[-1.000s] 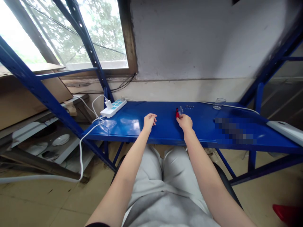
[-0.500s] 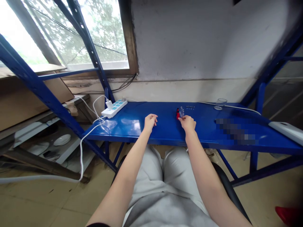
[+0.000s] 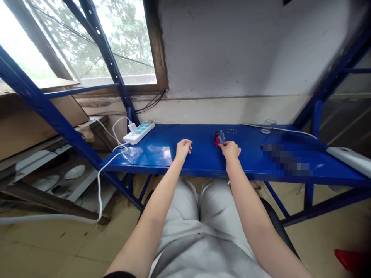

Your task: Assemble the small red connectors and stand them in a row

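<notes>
A clear plastic strip with knobbed edges [image 3: 222, 135], resembling a terminal block, lies on the blue table [image 3: 156, 154]. The thumb and forefinger of my right hand [image 3: 231, 149] are pinched at its near end. Touching or close to its left side is a small red and black object [image 3: 216, 139], too small to name. Behind the strip, several tiny metal pieces [image 3: 232, 131] sit in a row. My left hand [image 3: 183, 150] rests at the table, left of the red object, fingers curled in and nothing visible in them.
A white power strip [image 3: 139, 132] with a plug and cable stands at the table's left end. On the right are a clear glass cup [image 3: 268, 126], a blurred-out dark item [image 3: 285, 159] and a white flat object [image 3: 349, 160]. Blue frame posts rise at both sides.
The view has shifted very slightly. Both hands, the clear strip and the red object keep nearly the same places.
</notes>
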{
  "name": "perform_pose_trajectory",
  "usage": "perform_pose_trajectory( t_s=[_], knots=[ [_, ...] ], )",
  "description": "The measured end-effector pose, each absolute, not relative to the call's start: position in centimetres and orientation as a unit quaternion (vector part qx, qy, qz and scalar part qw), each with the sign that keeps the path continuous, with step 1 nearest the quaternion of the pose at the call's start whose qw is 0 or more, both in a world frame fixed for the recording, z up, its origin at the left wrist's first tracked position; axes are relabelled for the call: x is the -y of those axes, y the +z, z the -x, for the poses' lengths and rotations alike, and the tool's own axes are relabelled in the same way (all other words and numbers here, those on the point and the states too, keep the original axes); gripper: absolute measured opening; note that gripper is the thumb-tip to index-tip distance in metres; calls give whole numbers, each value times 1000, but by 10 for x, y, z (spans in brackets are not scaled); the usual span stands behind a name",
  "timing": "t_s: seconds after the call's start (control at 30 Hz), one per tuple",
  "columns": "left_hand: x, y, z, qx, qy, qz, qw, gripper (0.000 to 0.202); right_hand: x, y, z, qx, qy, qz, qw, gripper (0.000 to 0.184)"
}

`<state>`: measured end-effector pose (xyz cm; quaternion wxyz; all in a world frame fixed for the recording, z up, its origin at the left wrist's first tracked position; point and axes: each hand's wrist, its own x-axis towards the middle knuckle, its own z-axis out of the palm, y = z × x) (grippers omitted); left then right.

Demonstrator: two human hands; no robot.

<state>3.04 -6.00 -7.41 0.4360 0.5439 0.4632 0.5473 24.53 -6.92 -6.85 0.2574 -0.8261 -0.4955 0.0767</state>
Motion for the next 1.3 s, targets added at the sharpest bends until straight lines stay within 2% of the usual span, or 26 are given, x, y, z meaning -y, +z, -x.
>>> perform_pose_trajectory(
  t_s=[0.13, 0.23, 0.43, 0.53, 0.63, 1.1, 1.3],
  knots=[
    [63, -76, -35, -485, 513, -607, 366, 12, 71, -70, -244, 492, 72, 830, 251, 27],
    [70, -75, -40, -479, 483, -688, 253, 14, 74, -71, -243, 494, 65, 830, 251, 26],
    [85, -64, -64, -371, 312, -873, 63, 46, 76, -71, -242, 496, 54, 828, 255, 25],
    [86, -62, -86, -401, 247, -882, 9, 52, 77, -69, -241, 497, 49, 829, 254, 25],
    [85, -65, -107, -455, 231, -859, -37, 52, 79, -68, -240, 497, 47, 828, 256, 25],
    [68, -70, -129, -467, 190, -860, -80, 49, 79, -67, -239, 495, 50, 825, 267, 24],
    [65, -63, -121, -449, 236, -859, -61, 35, 77, -68, -240, 493, 46, 829, 260, 23]
  ],
)
